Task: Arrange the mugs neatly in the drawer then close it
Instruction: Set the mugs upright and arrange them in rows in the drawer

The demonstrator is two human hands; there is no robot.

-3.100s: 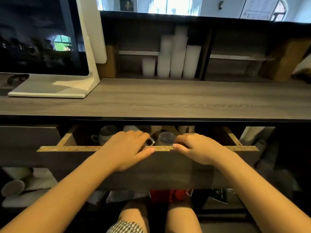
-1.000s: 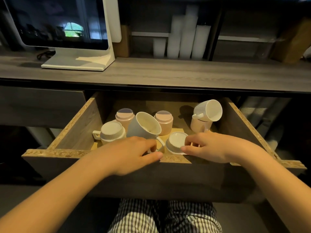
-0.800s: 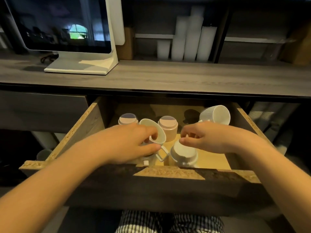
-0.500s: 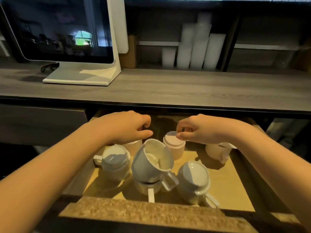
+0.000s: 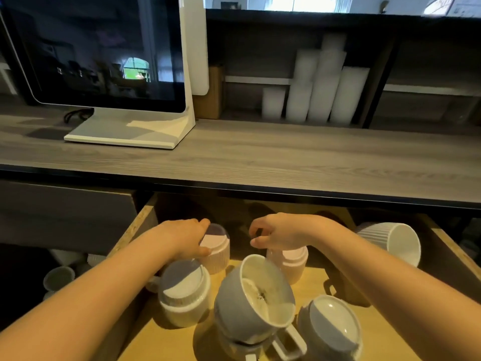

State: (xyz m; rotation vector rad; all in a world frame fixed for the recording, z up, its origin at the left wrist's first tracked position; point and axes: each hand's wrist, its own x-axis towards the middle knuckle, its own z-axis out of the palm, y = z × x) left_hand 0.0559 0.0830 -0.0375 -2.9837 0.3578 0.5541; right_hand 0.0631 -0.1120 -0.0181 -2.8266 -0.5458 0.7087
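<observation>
The wooden drawer (image 5: 135, 230) is pulled out under the counter and holds several mugs. My left hand (image 5: 182, 239) wraps over an upside-down pink mug (image 5: 217, 247) at the back left, thumb on its side. My right hand (image 5: 282, 233) hovers with loosely curled fingers just above a second upside-down pink mug (image 5: 292, 261). Nearer me, a white mug (image 5: 184, 293) stands upside down. A grey-blue mug (image 5: 253, 295) leans tilted on top of another mug. Front right is an upside-down white mug (image 5: 330, 327). A ribbed white mug (image 5: 390, 241) lies on its side at the right.
The grey wooden counter (image 5: 260, 157) overhangs the back of the drawer. A monitor on a white stand (image 5: 117, 74) sits at its left. Stacks of white cups (image 5: 317, 92) fill the shelf behind. More cups (image 5: 58, 278) lie below the drawer's left side.
The drawer went from nearly closed to pulled fully out. Both hands left its front edge and reached over the mugs to the back; my left hand came down onto the pink mug.
</observation>
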